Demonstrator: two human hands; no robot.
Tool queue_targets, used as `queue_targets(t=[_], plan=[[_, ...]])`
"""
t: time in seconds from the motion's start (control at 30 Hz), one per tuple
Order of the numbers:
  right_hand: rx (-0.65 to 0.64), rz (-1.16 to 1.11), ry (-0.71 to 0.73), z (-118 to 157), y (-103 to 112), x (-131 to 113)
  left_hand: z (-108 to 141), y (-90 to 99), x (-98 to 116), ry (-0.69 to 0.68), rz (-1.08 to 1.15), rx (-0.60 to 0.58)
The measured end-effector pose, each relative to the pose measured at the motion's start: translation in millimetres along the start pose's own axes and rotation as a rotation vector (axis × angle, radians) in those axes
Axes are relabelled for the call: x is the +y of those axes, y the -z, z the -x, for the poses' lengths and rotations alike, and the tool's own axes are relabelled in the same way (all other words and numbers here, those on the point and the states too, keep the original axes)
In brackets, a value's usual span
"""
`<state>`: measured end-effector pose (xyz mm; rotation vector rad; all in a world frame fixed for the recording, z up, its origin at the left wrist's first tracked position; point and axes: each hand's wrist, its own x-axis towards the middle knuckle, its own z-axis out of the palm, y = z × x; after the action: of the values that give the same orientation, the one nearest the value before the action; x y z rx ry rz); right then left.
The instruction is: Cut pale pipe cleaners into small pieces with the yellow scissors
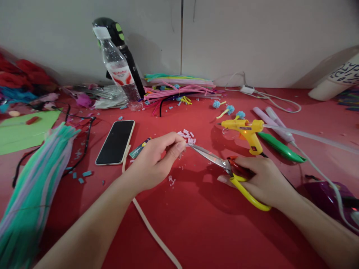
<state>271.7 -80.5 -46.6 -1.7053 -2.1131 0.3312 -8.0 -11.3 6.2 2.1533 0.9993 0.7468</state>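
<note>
Running up from the near edge of the red tabletop (210, 243), a pale cord (153, 231) passes under my left forearm; a bundle of green and lilac pipe cleaners (45, 179) lies to the left. My right hand (263, 179) grips the scissors (209, 155) by their red and yellow handles, the blades pointing left. Their tips meet my left hand (157, 160), thumb and finger pinched together — what sits between them is too small to tell. Just beyond the tips lie pale pink snippets (190, 138). Left of them rests a smartphone (115, 142); to the right stands a yellow glue gun (246, 129), with a green tool (280, 147) behind its grip. Farther back are blue pompoms (230, 109), pink pipe cleaners (179, 91) and — tilted in my view — a plastic bottle (120, 71).
</note>
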Motion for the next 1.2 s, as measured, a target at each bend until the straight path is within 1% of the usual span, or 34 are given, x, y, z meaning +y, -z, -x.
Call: queue_targets(t=[0.27,0.57,0.63,0.8,1.2], plan=[[-0.026,-0.002,-0.026,0.0,0.5,-1.0,-0.2,0.3,0.1,0.002,0.023,-0.004],[-0.018,0.008,-0.032,-0.3,0.4,-1.8,0.3,1.1,1.7,-0.001,0.042,-0.015],[-0.019,0.008,-0.017,0.1,0.0,-0.8,0.4,1.5,1.9,0.004,0.046,-0.017],[-0.029,0.010,-0.040,0.7,-0.3,0.6,0.2,1.6,1.0,0.026,0.048,-0.013],[-0.021,-0.013,-0.030,-0.1,-0.1,-1.0,-0.5,-0.4,-0.7,-0.020,0.023,-0.016]])
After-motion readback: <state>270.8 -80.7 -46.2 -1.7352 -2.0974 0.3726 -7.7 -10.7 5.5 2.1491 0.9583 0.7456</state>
